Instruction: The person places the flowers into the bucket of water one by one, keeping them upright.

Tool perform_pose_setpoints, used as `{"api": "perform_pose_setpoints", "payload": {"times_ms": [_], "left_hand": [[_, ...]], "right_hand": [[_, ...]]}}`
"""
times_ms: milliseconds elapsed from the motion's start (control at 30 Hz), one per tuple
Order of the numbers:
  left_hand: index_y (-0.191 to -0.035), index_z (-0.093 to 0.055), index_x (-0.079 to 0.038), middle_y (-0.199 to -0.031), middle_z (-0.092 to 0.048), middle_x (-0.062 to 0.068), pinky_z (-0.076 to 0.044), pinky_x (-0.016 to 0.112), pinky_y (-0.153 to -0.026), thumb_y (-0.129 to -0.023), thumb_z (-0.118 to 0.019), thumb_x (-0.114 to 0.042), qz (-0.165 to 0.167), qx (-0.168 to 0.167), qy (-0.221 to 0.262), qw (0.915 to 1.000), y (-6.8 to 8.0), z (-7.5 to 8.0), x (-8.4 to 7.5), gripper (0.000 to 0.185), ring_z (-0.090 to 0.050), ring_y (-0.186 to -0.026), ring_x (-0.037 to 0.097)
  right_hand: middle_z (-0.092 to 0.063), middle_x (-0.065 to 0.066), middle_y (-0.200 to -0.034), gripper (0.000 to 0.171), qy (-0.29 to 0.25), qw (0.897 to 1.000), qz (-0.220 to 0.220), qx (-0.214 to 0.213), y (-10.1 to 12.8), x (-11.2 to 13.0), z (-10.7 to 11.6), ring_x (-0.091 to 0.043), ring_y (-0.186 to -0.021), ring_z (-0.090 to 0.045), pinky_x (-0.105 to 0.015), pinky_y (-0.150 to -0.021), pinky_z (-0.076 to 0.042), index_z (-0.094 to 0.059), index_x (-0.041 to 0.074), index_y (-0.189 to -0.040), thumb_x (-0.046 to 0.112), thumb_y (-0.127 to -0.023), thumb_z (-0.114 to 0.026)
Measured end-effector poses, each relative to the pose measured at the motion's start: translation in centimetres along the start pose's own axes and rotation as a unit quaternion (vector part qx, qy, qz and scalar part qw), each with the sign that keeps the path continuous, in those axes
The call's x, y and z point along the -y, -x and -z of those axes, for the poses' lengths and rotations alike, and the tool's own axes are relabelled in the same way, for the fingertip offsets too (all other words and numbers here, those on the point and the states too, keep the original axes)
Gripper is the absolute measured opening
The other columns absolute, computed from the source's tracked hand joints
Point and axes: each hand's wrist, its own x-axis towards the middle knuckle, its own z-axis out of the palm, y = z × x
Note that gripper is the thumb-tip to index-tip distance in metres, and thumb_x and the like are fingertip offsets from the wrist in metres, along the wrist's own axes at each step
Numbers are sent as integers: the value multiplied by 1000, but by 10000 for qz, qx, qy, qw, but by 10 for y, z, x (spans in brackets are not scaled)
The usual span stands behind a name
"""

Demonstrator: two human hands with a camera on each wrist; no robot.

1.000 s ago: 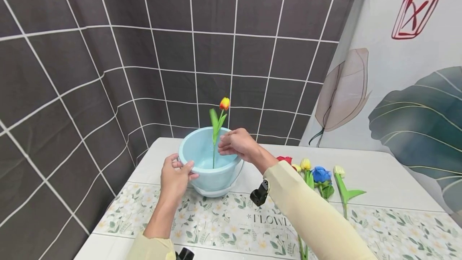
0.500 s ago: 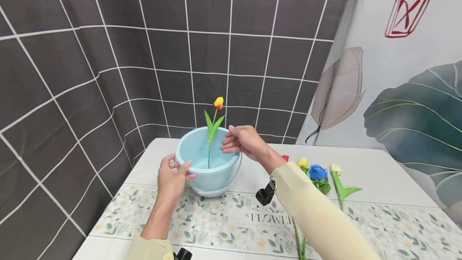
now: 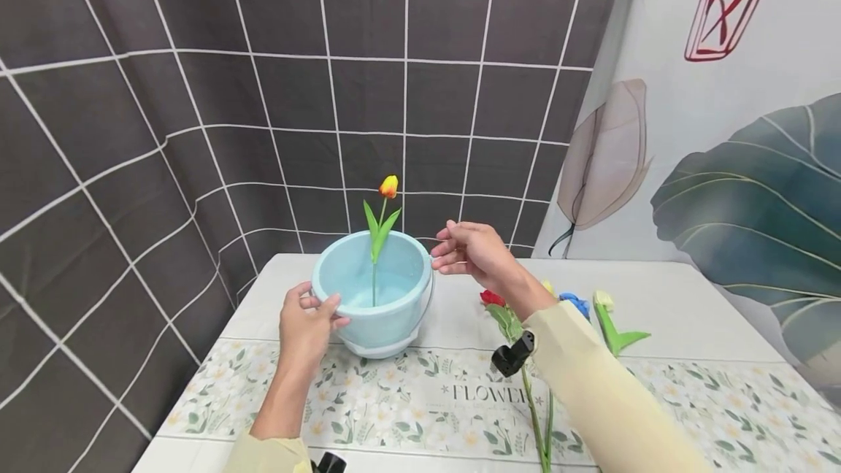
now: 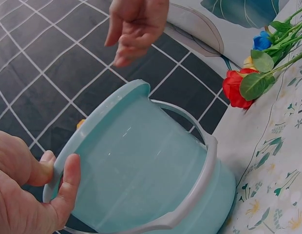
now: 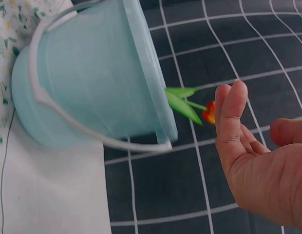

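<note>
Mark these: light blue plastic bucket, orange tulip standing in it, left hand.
light blue plastic bucket (image 3: 388, 327): head view, front wall
orange tulip (image 3: 388, 186): head view, flower head
left hand (image 3: 304, 320): head view, back of the hand gripping the bucket's rim

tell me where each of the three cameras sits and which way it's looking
Head: on the head, facing forward and down at the table; both forearms, left hand holding the bucket, right hand free.
Left wrist: on that wrist, looking past the thumb on the bucket rim towards the red flower.
Right wrist: looking past the open palm at the bucket's side.
All three share the bucket.
</note>
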Motion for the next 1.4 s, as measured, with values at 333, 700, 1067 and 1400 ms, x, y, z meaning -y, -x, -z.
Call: {"api": "perform_pose_setpoints", "payload": {"times_ms": [333,700,1067,1400], "left_hand": [[-150,-21,-3,-117,-36,17,-63,19,-76,-98,-56,-10,89,-76,41,9999,-1,1,-1,62,-63,-76,10],[-151,-18,-4,-119,-37,17,-63,19,-75,-99,-53,-13,61,-7,-99,9999,-3,2,0,63,-64,-73,8],[-151,-19,-5,-119,-37,16,-63,19,-75,-99,-54,-13,34,-4,-146,9999,-3,0,-2,63,-64,-73,7],[-151,-19,-6,-121,-36,16,-63,20,-77,-99,-54,-12,115,-2,-87,9999,-2,-1,1,64,-65,-75,9]], "right_hand": [[-64,-10,-85,28,300,9986,69,-432,34,-5,56,-17,-66,-68,-24,-65,-65,-48,-2,-112,24,-104,-45],[-64,-13,-94,33,521,9958,14,-752,70,-13,86,-20,-73,-69,-27,-71,-65,-43,-3,-123,24,-104,-44],[-64,-7,-97,44,1166,9856,63,-1222,111,-32,120,-18,-84,-70,-32,-74,-65,-41,-6,-129,30,-104,-43],[-67,3,-95,53,1982,9599,-337,-1952,144,-51,158,-12,-83,-68,-29,-71,-64,-41,-3,-134,40,-104,-39]]}}
